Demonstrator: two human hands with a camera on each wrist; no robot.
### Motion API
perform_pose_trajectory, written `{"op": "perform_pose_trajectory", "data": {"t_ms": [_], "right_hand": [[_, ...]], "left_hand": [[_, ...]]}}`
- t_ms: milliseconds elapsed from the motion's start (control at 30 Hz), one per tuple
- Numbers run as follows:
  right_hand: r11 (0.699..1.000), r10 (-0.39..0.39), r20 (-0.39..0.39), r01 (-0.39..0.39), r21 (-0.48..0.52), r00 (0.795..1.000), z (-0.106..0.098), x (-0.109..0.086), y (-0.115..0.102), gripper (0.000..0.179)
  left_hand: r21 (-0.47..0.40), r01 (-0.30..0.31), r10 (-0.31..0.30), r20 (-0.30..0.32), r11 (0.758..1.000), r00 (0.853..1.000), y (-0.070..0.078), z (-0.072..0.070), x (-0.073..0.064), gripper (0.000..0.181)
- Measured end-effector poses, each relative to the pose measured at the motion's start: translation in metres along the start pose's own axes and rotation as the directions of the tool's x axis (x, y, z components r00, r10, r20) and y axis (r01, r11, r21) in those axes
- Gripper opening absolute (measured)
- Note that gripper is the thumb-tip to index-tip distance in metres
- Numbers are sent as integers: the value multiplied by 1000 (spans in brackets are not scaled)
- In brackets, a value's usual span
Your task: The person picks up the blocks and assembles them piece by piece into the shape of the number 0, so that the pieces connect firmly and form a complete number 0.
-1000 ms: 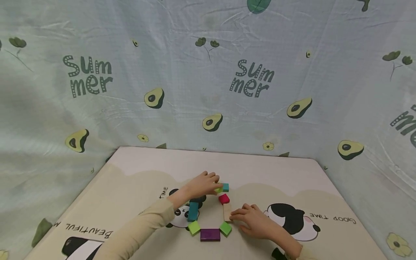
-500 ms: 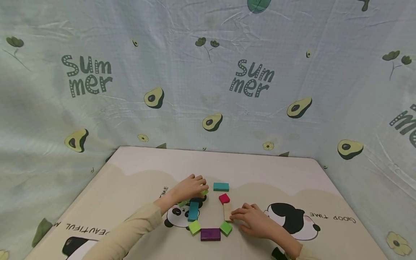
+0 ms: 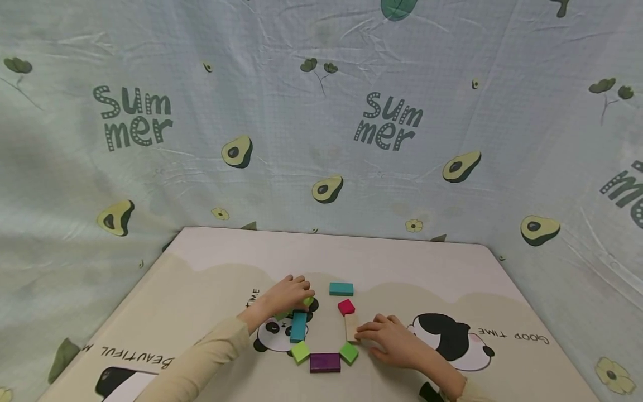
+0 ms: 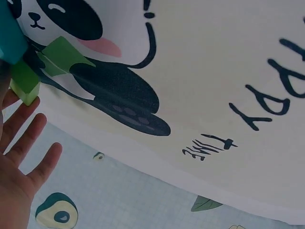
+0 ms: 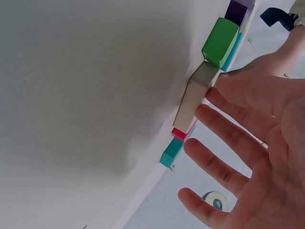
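My left hand (image 3: pixel 281 297) pinches a light green block (image 3: pixel 308 301) at the far end of the upright-lying blue block (image 3: pixel 298 326). In the left wrist view this green block (image 4: pixel 26 82) touches the fingertips; the thumb is mostly out of sight. My right hand (image 3: pixel 394 341) rests with extended fingers against the beige block (image 3: pixel 351 328). Around the ring lie a red block (image 3: pixel 346 307), a teal block (image 3: pixel 341 288), a purple block (image 3: pixel 325 363), a left green block (image 3: pixel 300 353) and a right green block (image 3: pixel 349 353).
The blocks lie on a beige table mat (image 3: pixel 402 268) printed with pandas and lettering. A hanging cloth (image 3: pixel 281 111) with avocado prints rises behind the table and along both sides. A dark band (image 3: pixel 430 392) is near the right wrist.
My left hand has moved left and nearer with the light green block, from beside the teal block to the blue block's far end. The teal block is now uncovered. My right hand stays put.
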State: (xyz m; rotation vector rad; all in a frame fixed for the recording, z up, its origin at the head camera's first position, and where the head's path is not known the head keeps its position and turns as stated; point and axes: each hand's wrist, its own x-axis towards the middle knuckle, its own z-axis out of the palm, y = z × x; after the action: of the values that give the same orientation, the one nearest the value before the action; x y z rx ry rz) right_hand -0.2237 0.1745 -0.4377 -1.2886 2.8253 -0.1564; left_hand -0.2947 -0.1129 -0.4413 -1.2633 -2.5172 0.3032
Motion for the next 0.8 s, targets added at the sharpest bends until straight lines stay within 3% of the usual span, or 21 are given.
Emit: {"op": "perform_pose_trajectory", "data": {"t_ms": [400,800], "right_hand": [[1000,12,14,-12,3,1000,0,1,1,33],[1000,26,30,-26,7,999,-1,2,-1,33]], "left_hand": [[-113,8,-11,-23,994,1000,-3,4,-4,16],[-119,-5,-1,-45,993,999,-3,3,-13,21]]}}
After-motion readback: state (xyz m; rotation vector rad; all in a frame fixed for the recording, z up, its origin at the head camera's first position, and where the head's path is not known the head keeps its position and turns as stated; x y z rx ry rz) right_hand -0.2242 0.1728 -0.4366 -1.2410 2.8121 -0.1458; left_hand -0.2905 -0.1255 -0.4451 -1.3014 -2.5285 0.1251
